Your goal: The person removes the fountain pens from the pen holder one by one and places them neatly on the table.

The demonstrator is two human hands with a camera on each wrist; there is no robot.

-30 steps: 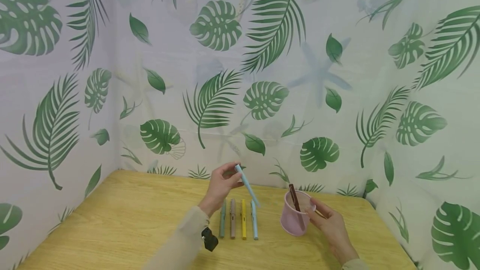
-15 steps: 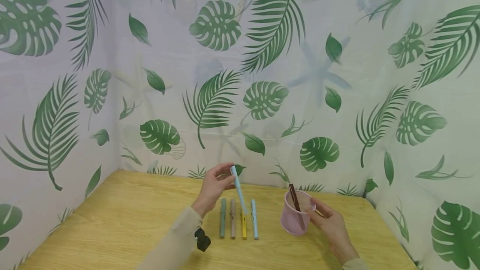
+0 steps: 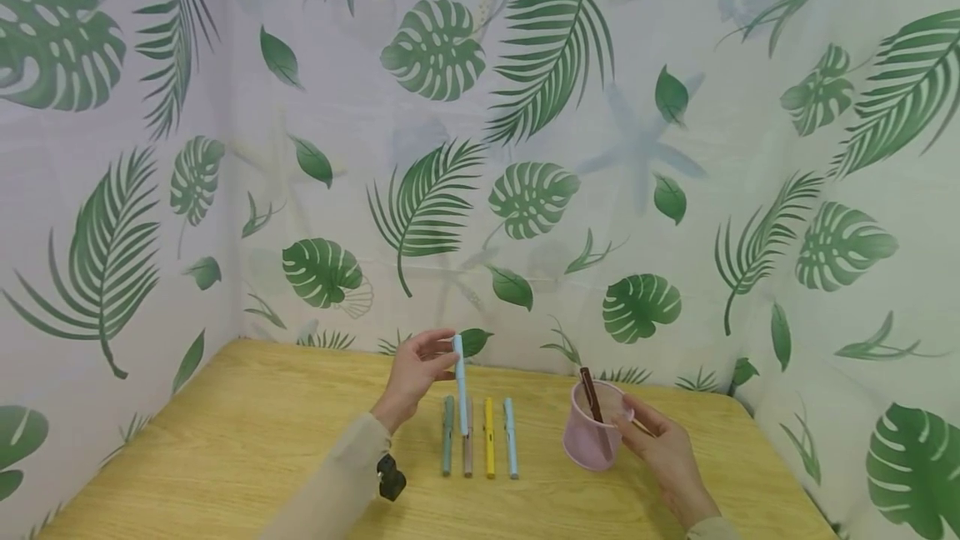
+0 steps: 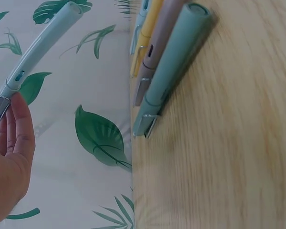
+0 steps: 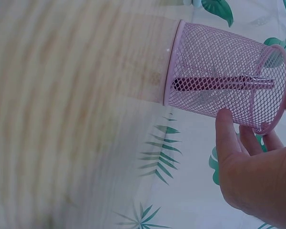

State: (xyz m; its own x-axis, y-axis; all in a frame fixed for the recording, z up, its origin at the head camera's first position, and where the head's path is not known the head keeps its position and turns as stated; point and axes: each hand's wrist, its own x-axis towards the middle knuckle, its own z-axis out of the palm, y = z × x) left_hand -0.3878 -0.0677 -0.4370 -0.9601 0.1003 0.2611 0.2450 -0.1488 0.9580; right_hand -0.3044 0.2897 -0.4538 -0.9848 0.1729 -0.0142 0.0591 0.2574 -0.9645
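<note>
My left hand [image 3: 416, 373] pinches a light blue pen [image 3: 461, 394] near its clip end, above the table. The pen's other end points down in the head view, in front of the mauve pen [image 3: 468, 461]. That pen lies in a row with a green pen [image 3: 447, 440], a yellow pen [image 3: 490, 440] and a second light blue pen [image 3: 512, 440]. To their right, my right hand [image 3: 667, 448] grips the rim of a pink mesh pen holder [image 5: 214, 52], thumb and fingers at its side. Inside leans a dark red pen [image 3: 590, 390].
The wooden table [image 3: 300, 423] meets a leaf-printed cloth wall [image 3: 450, 298] at its back and sides. A black wrist camera [image 3: 390, 477] sits on the left sleeve, close to the row of pens.
My left hand has moved left with the light blue pen, from above the right of the row to above the mauve pen. The pen hangs steeper. My right hand and the pen holder stay put.
</note>
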